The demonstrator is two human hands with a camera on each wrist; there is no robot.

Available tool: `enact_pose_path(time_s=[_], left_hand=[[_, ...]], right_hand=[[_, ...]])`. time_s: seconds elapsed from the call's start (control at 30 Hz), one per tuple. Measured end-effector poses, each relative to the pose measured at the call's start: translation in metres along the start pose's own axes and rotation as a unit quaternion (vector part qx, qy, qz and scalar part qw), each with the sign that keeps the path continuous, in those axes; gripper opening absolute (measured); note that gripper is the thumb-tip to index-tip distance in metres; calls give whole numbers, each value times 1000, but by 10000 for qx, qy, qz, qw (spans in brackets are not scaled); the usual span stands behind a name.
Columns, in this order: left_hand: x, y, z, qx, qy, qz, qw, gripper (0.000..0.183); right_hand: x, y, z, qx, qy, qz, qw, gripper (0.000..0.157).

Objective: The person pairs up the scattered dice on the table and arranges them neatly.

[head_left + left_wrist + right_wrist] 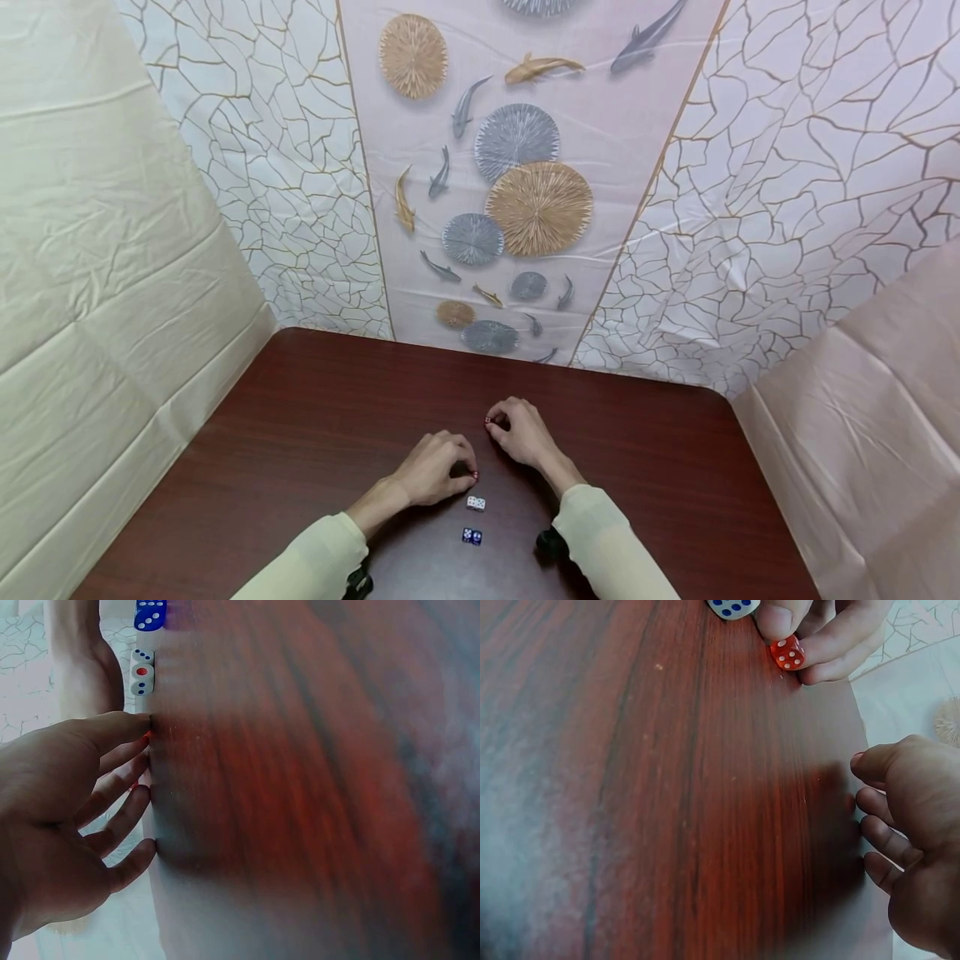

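Note:
Two red dice are in my hands over the dark tabletop. My left hand (435, 468) pinches one red die (788, 654) between thumb and fingertips, down at the table surface. Farther back and a little to the right, my right hand (521, 432) pinches the other red die (487, 421) at its thumb and fingertips; its fingers mostly hide that die in the right wrist view. Just in front of the left fingertips, two white dice (476, 503) sit side by side. Nearer to me lies a side-by-side pair of blue dice (472, 536).
The reddish-brown wooden table (315, 400) has rounded far corners. Behind it hangs a patterned cloth (540, 208) with fish and round motifs. Plain cream cloth (90, 275) flanks the left side, and a similar pale cloth (877, 400) the right.

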State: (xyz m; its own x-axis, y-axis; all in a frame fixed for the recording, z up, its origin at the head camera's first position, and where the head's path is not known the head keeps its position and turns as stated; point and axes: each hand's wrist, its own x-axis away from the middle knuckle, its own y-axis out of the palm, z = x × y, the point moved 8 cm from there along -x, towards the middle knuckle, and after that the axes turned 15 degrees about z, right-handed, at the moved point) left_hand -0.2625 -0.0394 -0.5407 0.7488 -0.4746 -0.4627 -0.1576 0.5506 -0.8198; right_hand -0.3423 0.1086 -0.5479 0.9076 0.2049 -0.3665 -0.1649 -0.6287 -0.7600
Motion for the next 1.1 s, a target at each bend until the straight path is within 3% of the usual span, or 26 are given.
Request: enact_pose_path(time_s=[0.77, 1.1], left_hand=[[0, 2, -3, 58, -42, -26, 10000, 4], [1, 1, -1, 82, -22, -54, 9999, 4]], right_hand=[[32, -19, -13, -227, -147, 11, 9996, 7], [54, -29, -21, -366, -923, 268, 9947, 10]])
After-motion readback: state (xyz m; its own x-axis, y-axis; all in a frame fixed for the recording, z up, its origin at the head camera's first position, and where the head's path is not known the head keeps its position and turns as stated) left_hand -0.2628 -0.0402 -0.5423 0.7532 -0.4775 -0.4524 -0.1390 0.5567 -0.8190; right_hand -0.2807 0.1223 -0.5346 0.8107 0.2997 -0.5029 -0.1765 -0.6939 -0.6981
